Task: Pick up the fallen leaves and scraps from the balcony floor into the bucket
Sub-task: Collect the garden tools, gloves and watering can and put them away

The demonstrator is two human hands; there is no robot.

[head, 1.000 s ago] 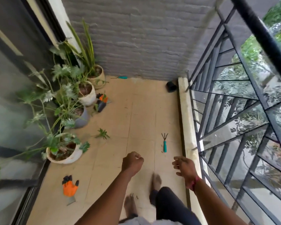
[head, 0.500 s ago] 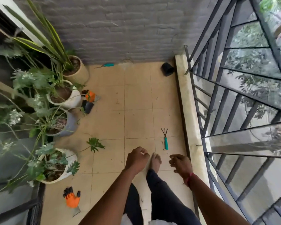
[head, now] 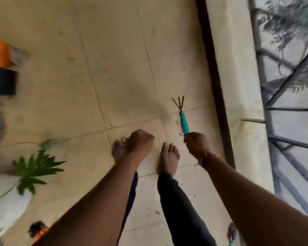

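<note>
left forearm (head: 96, 201): cut off at the bottom edge, covering most of an orange glove (head: 40, 232) at lower left; only a blurred orange and black corner on show.
right forearm (head: 247, 197): cut off at the lower right corner; red thread (head: 204, 159) round the wrist.
lower right oddment (head: 231, 232): dark, half out of frame beside the right forearm, too smeared to name.
legs (head: 178, 201): dark trousers; bare right foot (head: 168, 157) flat on the tiles, left foot (head: 118, 150) partly hidden behind the left hand.
scraps (head: 157, 212): tiny dark crumbs on the beige floor (head: 114, 68), a few between the legs low in the frame, a few more just beside the handle of the hand rake (head: 184, 124) right of centre; too small to tell leaf from soil.
green leaf (head: 37, 167): deeply lobed, at left centre, near a blurred white pot (head: 5, 201); loose or on a stem, not to be told through the blur.
left hand (head: 139, 143): centre of frame, fingers curled into a fist; inside of the fist hidden.
right hand (head: 196, 144): right of centre, fingers wrapped tight round the lower end of the teal handle.
hand rake: three rusty prongs (head: 179, 102) pointing up-frame; touching the floor or just above it, cannot tell.
ledge (head: 238, 86): pale concrete down the right side; dark railing (head: 264, 86) beyond, foliage behind.
upper left: orange blur (head: 0, 52) above a black blur (head: 2, 80), both cut by the frame edge, unreadable.
</note>
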